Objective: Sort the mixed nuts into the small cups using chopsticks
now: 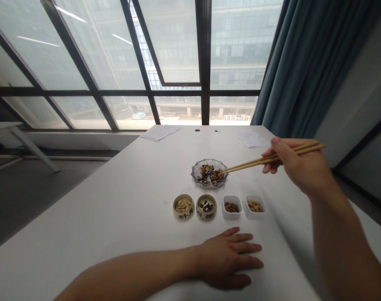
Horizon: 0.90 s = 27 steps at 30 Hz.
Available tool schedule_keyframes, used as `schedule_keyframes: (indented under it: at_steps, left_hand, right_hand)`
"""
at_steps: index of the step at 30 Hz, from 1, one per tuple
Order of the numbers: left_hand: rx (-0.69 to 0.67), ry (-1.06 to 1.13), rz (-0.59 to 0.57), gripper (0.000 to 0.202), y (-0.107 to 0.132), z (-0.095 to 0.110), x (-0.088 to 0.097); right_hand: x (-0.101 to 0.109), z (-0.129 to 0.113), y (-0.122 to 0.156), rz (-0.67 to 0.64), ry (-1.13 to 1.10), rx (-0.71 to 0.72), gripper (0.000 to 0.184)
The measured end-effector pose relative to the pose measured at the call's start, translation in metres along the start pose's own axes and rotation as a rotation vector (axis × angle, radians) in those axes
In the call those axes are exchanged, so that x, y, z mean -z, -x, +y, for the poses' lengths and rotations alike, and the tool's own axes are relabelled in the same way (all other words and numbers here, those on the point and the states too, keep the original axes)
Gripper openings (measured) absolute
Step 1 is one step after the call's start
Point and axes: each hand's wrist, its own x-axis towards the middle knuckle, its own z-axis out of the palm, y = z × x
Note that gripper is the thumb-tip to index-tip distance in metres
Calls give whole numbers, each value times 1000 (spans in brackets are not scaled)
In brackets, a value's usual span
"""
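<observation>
My right hand [298,165] is closed on a pair of wooden chopsticks [265,159], whose tips reach into a glass dish [209,172] of mixed dark and light seeds. Whether the tips hold a seed I cannot tell. In front of the dish stand two round tan cups, one with pale seeds [183,206] and one with dark seeds [206,206]. To their right are two white square cups, one with brown seeds [231,207] and one with pale kernels [255,206]. My left hand [231,258] lies flat on the white table [121,200], fingers spread, just short of the cups.
Sheets of paper lie at the table's far edge, left [160,132] and right [252,139], with two small dark dots [197,130] between them. Large windows stand behind the table, a teal curtain [303,62] hangs at the right, and another table's leg [27,146] shows at far left.
</observation>
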Motion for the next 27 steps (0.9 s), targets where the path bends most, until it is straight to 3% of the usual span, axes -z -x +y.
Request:
schedule_keyframes:
  at_steps: [5, 9, 14, 22, 27]
  left_hand:
    - [-6, -24, 4, 51, 0, -1, 0]
    - [-18, -35, 20, 50, 1, -1, 0]
    - [-9, -25, 16, 50, 1, -1, -1]
    - [-16, -21, 25, 50, 1, -3, -3]
    - [-17, -24, 15, 51, 1, -3, -1]
  right_hand:
    - [14, -13, 13, -176, 73, -60, 55]
    - [9, -14, 15, -354, 101, -113, 56]
    - [2, -12, 15, -482, 129, -138, 50]
    - [7, -4, 11, -523, 153, -143, 43]
    - [10, -5, 8, -413, 121, -108, 45]
